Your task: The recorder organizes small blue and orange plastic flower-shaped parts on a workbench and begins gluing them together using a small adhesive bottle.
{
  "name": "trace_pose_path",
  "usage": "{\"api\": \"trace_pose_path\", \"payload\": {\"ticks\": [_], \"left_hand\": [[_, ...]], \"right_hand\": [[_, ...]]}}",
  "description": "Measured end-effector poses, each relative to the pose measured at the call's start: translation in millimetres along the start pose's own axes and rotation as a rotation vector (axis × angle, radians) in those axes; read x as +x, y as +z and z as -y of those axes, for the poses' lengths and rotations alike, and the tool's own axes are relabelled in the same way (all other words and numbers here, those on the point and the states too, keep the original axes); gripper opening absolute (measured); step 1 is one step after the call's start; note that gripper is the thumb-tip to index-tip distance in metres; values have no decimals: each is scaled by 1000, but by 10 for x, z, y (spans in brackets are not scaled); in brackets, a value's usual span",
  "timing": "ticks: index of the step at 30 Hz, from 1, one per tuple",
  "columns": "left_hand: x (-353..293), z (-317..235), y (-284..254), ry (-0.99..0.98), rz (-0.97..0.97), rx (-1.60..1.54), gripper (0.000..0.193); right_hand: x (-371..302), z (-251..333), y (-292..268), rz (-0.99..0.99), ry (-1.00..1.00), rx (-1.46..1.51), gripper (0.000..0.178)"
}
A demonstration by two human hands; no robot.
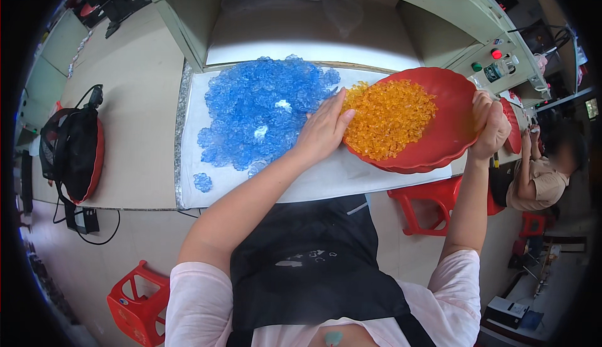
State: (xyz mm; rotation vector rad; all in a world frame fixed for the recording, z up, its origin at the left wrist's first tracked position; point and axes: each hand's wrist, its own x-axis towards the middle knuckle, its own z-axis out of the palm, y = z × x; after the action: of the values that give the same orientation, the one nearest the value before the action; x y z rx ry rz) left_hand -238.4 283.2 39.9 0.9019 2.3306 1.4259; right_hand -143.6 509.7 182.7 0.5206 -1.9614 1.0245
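My right hand (490,126) is closed on the right rim of a large red scalloped plastic dish (453,99). The dish is tilted, and a heap of small translucent orange pieces (390,121) lies in its left part. At its left rim my left hand (321,129) is held flat, fingers stretched out, against the edge of the orange heap. To the left, a broad spread of translucent blue flower-like pieces (251,105) covers much of a white sheet (301,187). A small blue cluster (202,182) lies apart near the sheet's left front.
Behind the sheet stands a pale green shelf unit (182,33). A clear bottle (498,70) is at the right, near red and green buttons. A black bag (72,149) lies left. Red stools (139,303) stand below; a person (542,171) sits far right.
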Motion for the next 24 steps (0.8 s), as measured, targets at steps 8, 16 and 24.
{"api": "trace_pose_path", "payload": {"ticks": [8,16,24], "left_hand": [[48,12,-23,1,-10,82,62],[81,66,-213,-74,-26,196,61],[128,-165,-100,101,-11,88,62]], "right_hand": [[42,53,27,51,-28,-23,43],[343,-17,109,182,20,43,40],[424,-92,107,213,108,95,44]]}}
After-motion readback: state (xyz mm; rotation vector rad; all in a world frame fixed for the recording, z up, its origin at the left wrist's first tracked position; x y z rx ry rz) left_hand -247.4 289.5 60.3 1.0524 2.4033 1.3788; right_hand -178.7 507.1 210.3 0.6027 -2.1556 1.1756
